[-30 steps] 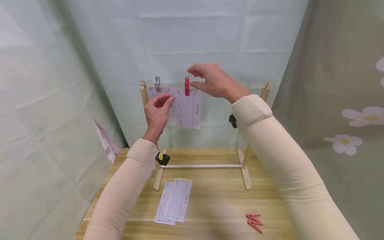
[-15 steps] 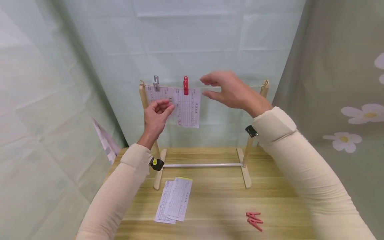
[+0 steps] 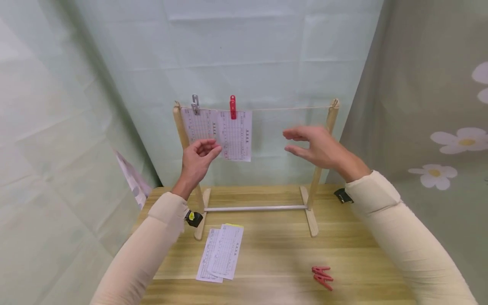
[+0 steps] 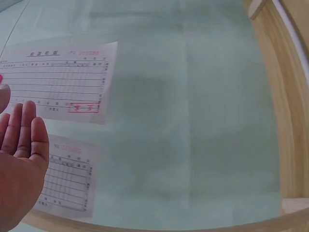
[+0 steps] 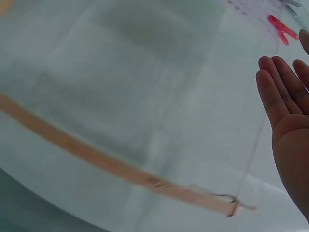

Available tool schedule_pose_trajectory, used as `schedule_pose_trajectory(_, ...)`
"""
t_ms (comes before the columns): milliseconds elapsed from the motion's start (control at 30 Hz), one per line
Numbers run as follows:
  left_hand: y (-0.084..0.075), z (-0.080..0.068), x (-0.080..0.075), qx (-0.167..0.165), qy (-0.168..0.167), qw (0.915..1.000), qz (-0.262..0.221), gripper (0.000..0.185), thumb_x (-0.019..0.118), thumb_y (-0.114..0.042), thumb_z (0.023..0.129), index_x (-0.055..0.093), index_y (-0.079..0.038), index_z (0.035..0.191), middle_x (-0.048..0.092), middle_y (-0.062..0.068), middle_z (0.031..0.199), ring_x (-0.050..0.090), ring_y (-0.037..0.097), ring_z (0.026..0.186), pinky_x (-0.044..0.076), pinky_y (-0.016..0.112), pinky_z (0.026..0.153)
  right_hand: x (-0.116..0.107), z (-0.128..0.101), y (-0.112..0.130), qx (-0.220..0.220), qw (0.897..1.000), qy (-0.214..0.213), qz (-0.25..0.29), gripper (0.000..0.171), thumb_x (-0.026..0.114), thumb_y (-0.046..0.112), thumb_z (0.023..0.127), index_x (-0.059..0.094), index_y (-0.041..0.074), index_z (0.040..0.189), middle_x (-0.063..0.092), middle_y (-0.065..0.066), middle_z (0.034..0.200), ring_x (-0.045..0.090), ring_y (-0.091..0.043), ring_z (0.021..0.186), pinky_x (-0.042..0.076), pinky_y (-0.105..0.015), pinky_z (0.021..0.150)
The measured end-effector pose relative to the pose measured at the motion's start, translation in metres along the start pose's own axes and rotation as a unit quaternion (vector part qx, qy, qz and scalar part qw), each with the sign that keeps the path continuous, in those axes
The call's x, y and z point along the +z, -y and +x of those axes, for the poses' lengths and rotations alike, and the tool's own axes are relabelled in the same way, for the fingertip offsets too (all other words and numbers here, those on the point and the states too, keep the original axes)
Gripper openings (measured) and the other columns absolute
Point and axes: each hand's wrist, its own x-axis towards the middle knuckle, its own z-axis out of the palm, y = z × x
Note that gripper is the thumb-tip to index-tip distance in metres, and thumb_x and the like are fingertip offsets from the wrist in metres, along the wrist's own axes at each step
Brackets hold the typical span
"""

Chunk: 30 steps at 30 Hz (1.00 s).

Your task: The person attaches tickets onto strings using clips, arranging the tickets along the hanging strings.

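Two printed paper slips hang side by side from a string (image 3: 289, 109) in the head view. A grey clothespin (image 3: 195, 104) holds the left slip (image 3: 200, 126); a red clothespin (image 3: 233, 107) holds the right slip (image 3: 238, 140). My left hand (image 3: 198, 159) is in front of the left slip's lower part, fingers loosely bent with nothing between them. To the right, below the string, my right hand (image 3: 318, 146) is apart from everything, thumb and fingers spread. Both palms, the left (image 4: 19, 164) and the right (image 5: 294, 130), look bare in the wrist views.
A wooden frame (image 3: 331, 120) with a white lower bar (image 3: 255, 208) stands on the wooden table (image 3: 274, 254). Two overlapping slips (image 3: 225, 252) lie at the front left of the frame. Two red clothespins (image 3: 322, 277) lie at front right. Pale cloth (image 3: 244, 51) hangs behind.
My right hand has drawn away from the red clothespin, to the right and down. My left hand has sunk slightly. Both hanging slips stay on the string.
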Motion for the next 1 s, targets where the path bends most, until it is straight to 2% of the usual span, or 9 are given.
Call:
schedule_pose_trajectory(233,0.016,-0.012,-0.004,-0.024,0.021,0.9995,0.000,0.035,0.074,-0.013,0.092,0.063,0.008,0.118,0.068,0.023,0.111,0.065,0.006,0.089,0.053,0.017,0.080,0.018,-0.031,-0.012,0.029,0.999,0.002,0.025,0.040,0.070,0.013,0.095,0.061,-0.002,0.132,0.065,-0.018,0.127,0.061,-0.034,0.117,0.047,-0.050,0.100)
schedule_pose_trajectory(467,0.034,-0.031,-0.006,-0.048,0.039,0.9981,-0.001,0.033,0.074,-0.011,0.092,0.063,0.008,0.117,0.069,0.020,0.111,0.066,0.001,0.089,0.053,0.017,0.080,0.040,-0.060,-0.030,0.044,0.998,-0.013,0.042,0.038,0.073,0.007,0.091,0.064,-0.004,0.126,0.067,-0.019,0.123,0.064,-0.035,0.112,0.051,-0.051,0.095)
schedule_pose_trajectory(633,0.053,-0.048,-0.004,-0.054,0.047,0.9974,-0.008,0.030,0.073,-0.005,0.091,0.064,0.010,0.115,0.069,0.023,0.110,0.066,0.001,0.088,0.054,0.018,0.080,0.054,-0.086,-0.040,0.057,0.997,-0.013,0.049,0.036,0.071,0.005,0.092,0.064,-0.006,0.125,0.066,-0.021,0.123,0.064,-0.037,0.111,0.051,-0.052,0.093)
schedule_pose_trajectory(867,0.084,-0.077,-0.004,-0.094,0.058,0.9938,0.005,0.029,0.073,-0.006,0.092,0.065,0.009,0.115,0.069,0.023,0.110,0.067,0.005,0.090,0.053,0.018,0.080,0.079,-0.121,-0.054,0.074,0.995,-0.032,0.067,0.034,0.073,-0.002,0.088,0.065,-0.008,0.121,0.068,-0.021,0.120,0.065,-0.038,0.109,0.052,-0.051,0.091)
schedule_pose_trajectory(1000,0.102,-0.092,-0.005,-0.105,0.057,0.9927,0.014,0.029,0.074,-0.006,0.090,0.066,0.009,0.114,0.070,0.022,0.110,0.068,0.010,0.093,0.054,0.018,0.080,0.090,-0.139,-0.060,0.085,0.993,-0.035,0.072,0.034,0.073,-0.002,0.088,0.066,-0.007,0.121,0.068,-0.020,0.119,0.066,-0.038,0.107,0.052,-0.051,0.090)
